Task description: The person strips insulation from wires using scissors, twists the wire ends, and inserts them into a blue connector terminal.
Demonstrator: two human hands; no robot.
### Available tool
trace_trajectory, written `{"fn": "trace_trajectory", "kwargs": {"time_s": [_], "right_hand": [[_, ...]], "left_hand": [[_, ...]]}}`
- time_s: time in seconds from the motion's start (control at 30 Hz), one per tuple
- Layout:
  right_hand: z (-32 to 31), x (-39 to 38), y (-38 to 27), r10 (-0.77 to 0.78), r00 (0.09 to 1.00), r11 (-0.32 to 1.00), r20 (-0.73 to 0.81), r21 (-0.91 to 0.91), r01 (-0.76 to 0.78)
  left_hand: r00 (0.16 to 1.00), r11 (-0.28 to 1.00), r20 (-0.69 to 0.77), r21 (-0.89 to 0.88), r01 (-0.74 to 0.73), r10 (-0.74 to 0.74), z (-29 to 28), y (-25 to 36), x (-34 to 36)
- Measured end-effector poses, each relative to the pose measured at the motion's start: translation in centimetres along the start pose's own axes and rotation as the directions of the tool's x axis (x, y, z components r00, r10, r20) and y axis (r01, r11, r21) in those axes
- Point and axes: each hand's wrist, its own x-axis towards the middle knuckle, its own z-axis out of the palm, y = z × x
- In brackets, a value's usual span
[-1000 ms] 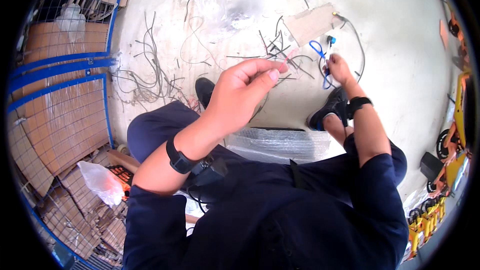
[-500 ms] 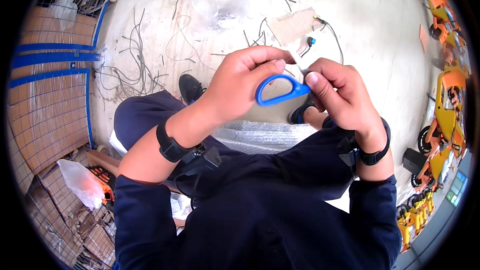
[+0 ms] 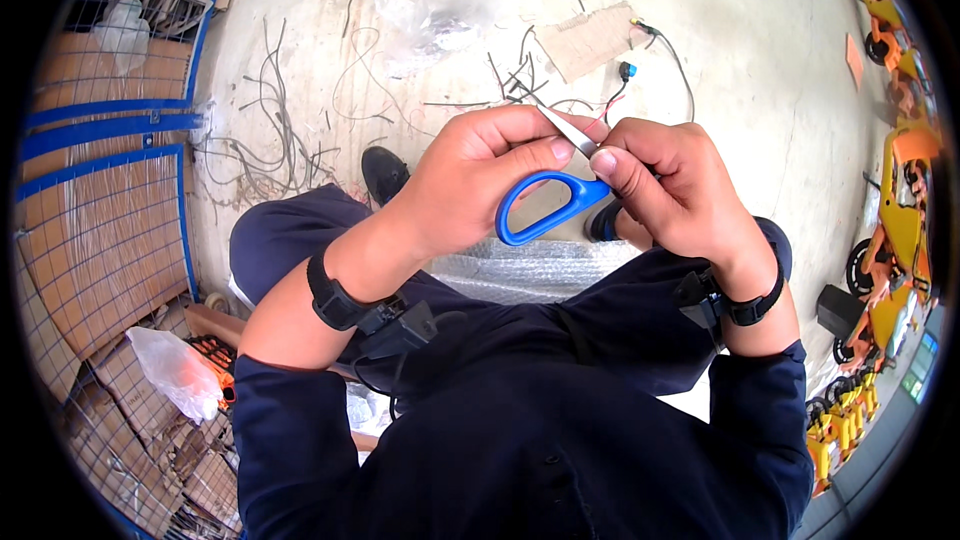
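Observation:
My right hand [image 3: 672,180] is closed on blue-handled scissors [image 3: 540,210], its thumb over the pivot and the pale blade [image 3: 567,128] pointing up and leftward. My left hand [image 3: 480,175] is beside it, fingers closed at the blade and thumb just above the blue loop; what they grip is hidden. A thin red-and-black wire runs from behind my fingers toward a small part with a blue cap [image 3: 627,71] farther forward.
Loose black cables [image 3: 275,110], a clear plastic bag [image 3: 430,10] and a cardboard piece [image 3: 585,40] lie on the floor. A blue wire-mesh cage with cardboard [image 3: 100,240] stands left. Yellow-orange wheeled items [image 3: 893,220] line the right. Bubble wrap [image 3: 510,270] lies between my legs.
My right hand has brought the scissors from near the floor up to my left hand. Since the middle frame both hands sit slightly lower in view, still together around the scissors.

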Motion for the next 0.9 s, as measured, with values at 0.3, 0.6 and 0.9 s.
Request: {"fn": "trace_trajectory", "kwargs": {"time_s": [0.3,0.6,0.9], "right_hand": [[0.2,0.2,0.8,-0.042,0.998,0.999,-0.055,0.018,0.044],[-0.1,-0.3,1.1,-0.121,0.993,0.97,-0.001,0.211,0.119],[-0.7,-0.3,1.7,-0.086,0.984,0.804,0.155,0.595,-0.023]], "left_hand": [[1.0,0.997,0.005,-0.066,0.029,-0.029,-0.1,0.2,0.0],[0.997,0.998,0.082,-0.068,0.009,-0.004,-0.2,0.3,-0.6],[0.951,0.947,0.305,-0.289,0.143,-0.051,-1.1,0.3,-0.7]]}}
